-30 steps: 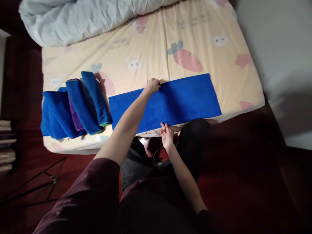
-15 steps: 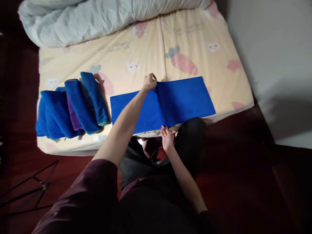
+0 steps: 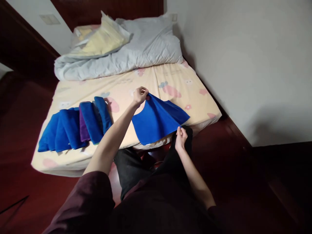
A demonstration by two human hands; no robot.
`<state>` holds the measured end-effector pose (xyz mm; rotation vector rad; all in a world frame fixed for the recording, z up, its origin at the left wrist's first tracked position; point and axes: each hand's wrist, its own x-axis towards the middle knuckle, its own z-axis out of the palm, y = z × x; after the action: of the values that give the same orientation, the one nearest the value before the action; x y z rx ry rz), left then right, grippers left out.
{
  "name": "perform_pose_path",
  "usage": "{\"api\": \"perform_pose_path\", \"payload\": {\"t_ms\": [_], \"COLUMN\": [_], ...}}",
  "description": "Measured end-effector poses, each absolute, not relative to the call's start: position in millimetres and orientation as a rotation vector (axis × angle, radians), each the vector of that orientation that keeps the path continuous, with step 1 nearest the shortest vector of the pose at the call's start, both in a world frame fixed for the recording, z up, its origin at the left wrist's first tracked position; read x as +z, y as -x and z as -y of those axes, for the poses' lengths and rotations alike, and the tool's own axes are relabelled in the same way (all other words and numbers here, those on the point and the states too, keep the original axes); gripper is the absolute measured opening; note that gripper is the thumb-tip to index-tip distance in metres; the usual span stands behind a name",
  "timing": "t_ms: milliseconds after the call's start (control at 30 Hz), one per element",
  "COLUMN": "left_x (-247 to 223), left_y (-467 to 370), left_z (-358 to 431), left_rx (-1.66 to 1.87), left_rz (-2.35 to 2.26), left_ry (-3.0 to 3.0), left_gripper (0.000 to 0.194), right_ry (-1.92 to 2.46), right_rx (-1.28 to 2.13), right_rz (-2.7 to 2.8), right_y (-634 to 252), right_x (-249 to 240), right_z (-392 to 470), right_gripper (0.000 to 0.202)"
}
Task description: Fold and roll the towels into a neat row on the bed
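Note:
A blue towel (image 3: pixel 156 118) is partly lifted off the bed, with a crease raised between my two hands. My left hand (image 3: pixel 141 95) pinches its far edge at the crease. On the near side, my right hand (image 3: pixel 181 138) is closed on the towel's edge, above my right knee. One part of the towel slopes down toward the left and another spreads out to the right, both reaching the bed sheet. Left of it, several folded towels (image 3: pixel 69 126), blue and purple, lie overlapping in a row on the bed.
The bed (image 3: pixel 124 94) has a cream sheet with carrots and rabbits. A grey quilt (image 3: pixel 151 45) lies across its far end, with a pale yellow cloth or bag (image 3: pixel 107 37) on top. A white wall (image 3: pixel 243 65) stands to the right; the floor (image 3: pixel 231 169) is dark red.
My right hand has gone from open below the near edge to gripping it. The towel, flat before, is raised along its middle crease. The view has tilted up, showing the headboard.

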<state>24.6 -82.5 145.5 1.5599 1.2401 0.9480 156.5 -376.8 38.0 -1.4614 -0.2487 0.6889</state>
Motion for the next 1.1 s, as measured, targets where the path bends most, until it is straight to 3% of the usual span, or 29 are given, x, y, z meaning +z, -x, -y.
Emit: {"api": "perform_pose_path", "payload": {"t_ms": [300,500,800,1100], "left_x": [256,281,278,273], "left_y": [30,64,109,177], "left_z": [110,133,158,262], "left_rx": [1.297,1.485,1.644,1.384], "left_rz": [-1.023,-0.987,-0.925,-1.068], "left_ry": [-1.513,-1.505,-1.415,-1.366], "left_gripper": [0.041,0.044,0.039,0.025], "right_ry": [1.326,1.148,1.150,1.297], "right_rx": [0.331,0.354,0.451,0.720], "right_rz": [0.755,0.856,0.990,0.992], "right_y": [-253,-266,-256,-239], "right_x": [178,242,275,266], "right_z": [319,297,312,372], "right_gripper": [0.051,0.053,0.041,0.050]}}
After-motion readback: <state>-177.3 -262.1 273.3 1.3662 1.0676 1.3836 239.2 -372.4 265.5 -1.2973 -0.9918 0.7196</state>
